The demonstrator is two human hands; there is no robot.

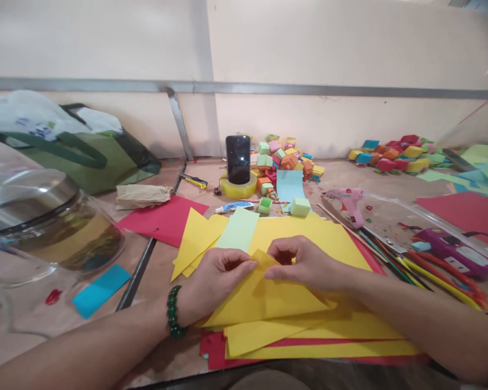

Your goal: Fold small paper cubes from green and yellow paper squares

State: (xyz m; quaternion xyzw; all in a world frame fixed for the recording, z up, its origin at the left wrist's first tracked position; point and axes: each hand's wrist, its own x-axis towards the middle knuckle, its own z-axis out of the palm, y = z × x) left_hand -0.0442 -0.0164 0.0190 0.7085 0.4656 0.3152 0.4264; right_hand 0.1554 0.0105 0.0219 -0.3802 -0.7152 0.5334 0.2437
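Note:
Between my two hands is a folded sheet of yellow paper [264, 298], its upper corner raised. My left hand [223, 276], with a green bead bracelet at the wrist, pinches the paper's edge between thumb and fingers. On the other side of that corner, my right hand [296, 262] pinches the sheet too, fingers curled. Beneath lies a stack of yellow sheets [333, 238] with red paper showing under it. A pale green strip [238, 230] rests just beyond my left hand. Small folded green boxes [300, 207] stand at the stack's far edge.
A phone [238, 160] stands in a tape roll [239, 187] before piled paper cubes [288, 160]. At left are a glass teapot [77, 233] and a green bag [89, 157]. A pink glue gun [350, 203], scissors [384, 238] and a purple device [451, 249] lie at right.

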